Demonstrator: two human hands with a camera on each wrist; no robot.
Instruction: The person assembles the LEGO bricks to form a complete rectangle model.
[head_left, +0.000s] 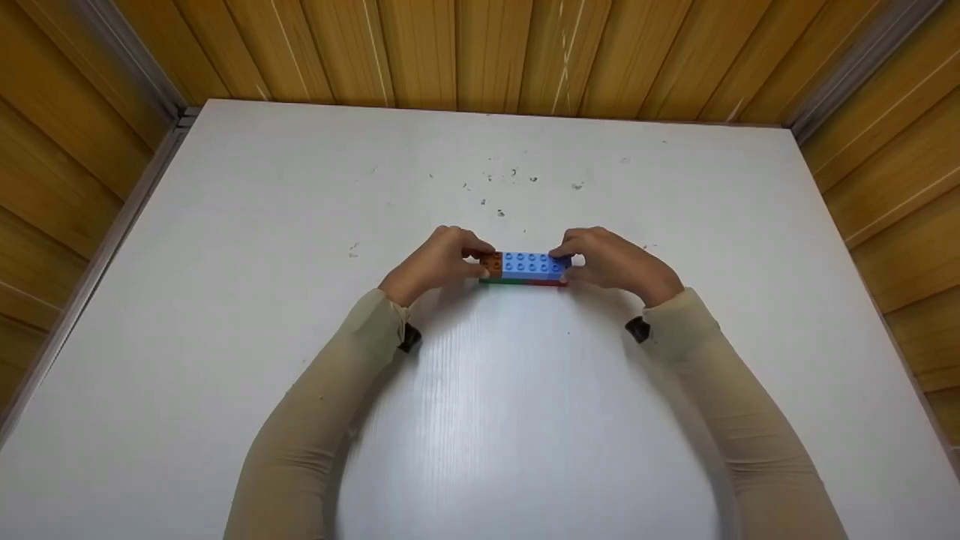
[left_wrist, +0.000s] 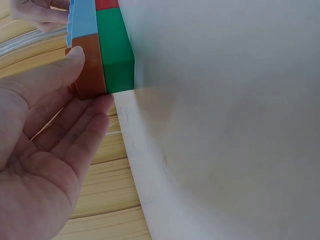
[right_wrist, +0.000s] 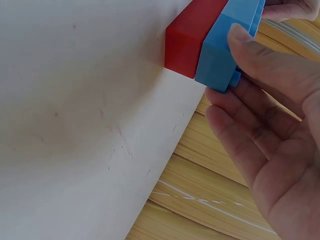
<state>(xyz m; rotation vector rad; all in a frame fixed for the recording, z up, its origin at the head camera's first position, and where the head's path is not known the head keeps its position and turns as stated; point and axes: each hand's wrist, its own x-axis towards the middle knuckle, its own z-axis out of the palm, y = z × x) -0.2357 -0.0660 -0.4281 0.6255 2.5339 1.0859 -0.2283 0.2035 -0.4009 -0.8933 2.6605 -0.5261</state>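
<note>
A two-layer row of toy building bricks lies across the middle of the white table (head_left: 525, 420). On top sit a brown brick (head_left: 491, 265) at the left end, a light blue brick (head_left: 529, 264) in the middle and a darker blue brick (right_wrist: 216, 55) at the right end. Below them are a green brick (left_wrist: 116, 55) on the left and a red brick (right_wrist: 187, 42) on the right. My left hand (head_left: 442, 259) pinches the brown brick between thumb and fingers. At the opposite end, my right hand (head_left: 611, 259) pinches the darker blue brick the same way.
Small dark scuff marks (head_left: 501, 213) dot the tabletop beyond the bricks. Wood-patterned panels (head_left: 420, 52) rise behind the table's far edge and along both sides. Metal frame posts (head_left: 142, 56) stand at the back corners.
</note>
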